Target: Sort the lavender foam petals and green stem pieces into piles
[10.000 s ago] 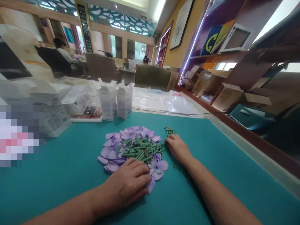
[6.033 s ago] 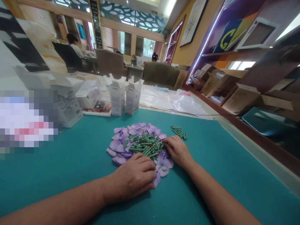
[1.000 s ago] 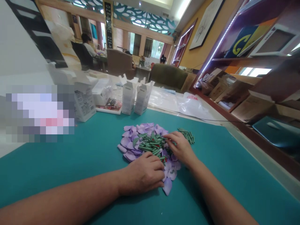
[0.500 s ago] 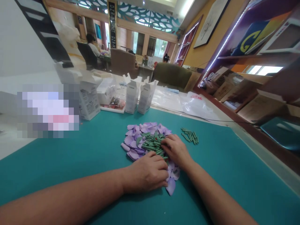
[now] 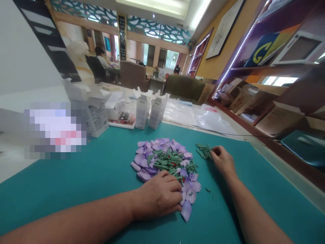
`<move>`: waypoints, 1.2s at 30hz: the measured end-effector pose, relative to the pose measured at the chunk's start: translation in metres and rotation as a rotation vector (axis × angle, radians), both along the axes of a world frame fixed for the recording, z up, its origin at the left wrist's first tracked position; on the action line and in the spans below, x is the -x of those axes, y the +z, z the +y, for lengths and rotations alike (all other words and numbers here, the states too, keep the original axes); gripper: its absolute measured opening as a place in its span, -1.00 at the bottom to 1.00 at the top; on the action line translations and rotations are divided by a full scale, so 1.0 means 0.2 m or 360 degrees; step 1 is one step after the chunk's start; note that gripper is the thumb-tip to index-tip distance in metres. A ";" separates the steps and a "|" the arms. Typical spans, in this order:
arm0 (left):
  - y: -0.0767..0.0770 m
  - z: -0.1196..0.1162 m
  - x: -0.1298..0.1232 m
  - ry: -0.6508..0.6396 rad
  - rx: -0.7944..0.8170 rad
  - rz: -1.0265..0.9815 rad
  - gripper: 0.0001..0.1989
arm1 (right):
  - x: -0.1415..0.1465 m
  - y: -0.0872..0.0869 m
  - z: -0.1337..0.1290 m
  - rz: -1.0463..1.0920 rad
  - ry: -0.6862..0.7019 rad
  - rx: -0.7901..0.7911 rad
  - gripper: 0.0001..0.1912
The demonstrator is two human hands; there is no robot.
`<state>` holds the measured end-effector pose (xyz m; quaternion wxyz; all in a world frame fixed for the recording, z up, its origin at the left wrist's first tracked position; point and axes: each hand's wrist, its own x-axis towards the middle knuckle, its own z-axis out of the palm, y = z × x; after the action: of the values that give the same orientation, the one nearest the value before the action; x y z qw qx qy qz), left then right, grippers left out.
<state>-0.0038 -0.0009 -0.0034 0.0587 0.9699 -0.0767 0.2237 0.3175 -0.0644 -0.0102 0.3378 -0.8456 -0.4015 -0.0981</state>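
On the green mat lies a heap of lilac petal pieces (image 5: pixel 144 175) with green stem and leaf pieces (image 5: pixel 166 161) and small red bits in its middle. My left hand (image 5: pixel 162 191) rests on the near edge of the heap, fingers curved and a little apart; its palm side is hidden. To the right, a smaller group of green stems (image 5: pixel 202 151) lies apart from the heap. My right hand (image 5: pixel 223 161) is at that group's right end, thumb and fingers pinched on a green stem, mostly covered by the fingertips.
Two tiny green pieces (image 5: pixel 208 190) lie on the green mat (image 5: pixel 101 173) right of the heap. Behind stand two white cartons (image 5: pixel 142 110), a larger white box (image 5: pixel 98 117) and a tray with bagged parts (image 5: pixel 124 122). Shelves with cardboard boxes (image 5: pixel 279 118) are at right. A person (image 5: pixel 101 61) sits far back.
My right hand has moved right, from the heap to the smaller stem group. My left hand stays at the heap's near edge. The tiny green pieces on the mat now show.
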 end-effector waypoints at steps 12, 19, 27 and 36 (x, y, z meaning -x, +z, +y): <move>-0.01 0.01 0.00 -0.0007 -0.0048 0.0008 -0.77 | 0.07 0.01 0.03 -0.0116 0.0324 -0.0070 -0.74; 0.01 0.00 0.00 -0.0011 -0.0010 0.0010 -0.80 | 0.39 0.15 0.03 -0.0031 0.0912 0.0046 -0.77; 0.01 -0.01 0.00 -0.0033 -0.0070 -0.0141 -0.78 | 0.56 0.13 0.02 -0.0330 0.1395 0.0310 -0.82; 0.01 -0.02 0.01 0.0052 -0.0176 -0.0233 -0.68 | 0.63 0.07 0.04 -0.0696 0.1395 0.0456 -0.83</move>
<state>-0.0051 -0.0051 -0.0016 -0.0043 0.9538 -0.0772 0.2904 0.1920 -0.0563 0.0030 0.1359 -0.5951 -0.7893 -0.0658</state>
